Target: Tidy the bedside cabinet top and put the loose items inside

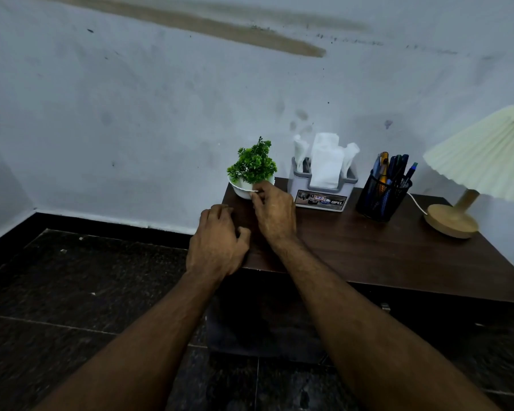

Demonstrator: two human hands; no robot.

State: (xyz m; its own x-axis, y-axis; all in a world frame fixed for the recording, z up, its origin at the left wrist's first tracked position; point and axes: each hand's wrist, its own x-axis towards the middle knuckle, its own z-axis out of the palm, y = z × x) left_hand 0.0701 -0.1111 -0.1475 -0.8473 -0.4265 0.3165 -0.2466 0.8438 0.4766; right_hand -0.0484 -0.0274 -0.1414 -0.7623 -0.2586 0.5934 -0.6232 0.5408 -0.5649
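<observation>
At the far left corner of the cabinet top [368, 253], the right hand [275, 215] pinches the white rim of the plant pot [240, 191] between thumb and forefinger, while the left hand [217, 241] rests loosely curled on the left edge, holding nothing.

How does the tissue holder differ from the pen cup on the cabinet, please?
The tissue holder is pale grey, solid-walled and boxy; the pen cup is black mesh and round. The tissue holder holds white tissues; the pen cup, pens. The tissue holder bears a front label; the pen cup shows none. Both stand upright near the wall on the cabinet.
</observation>
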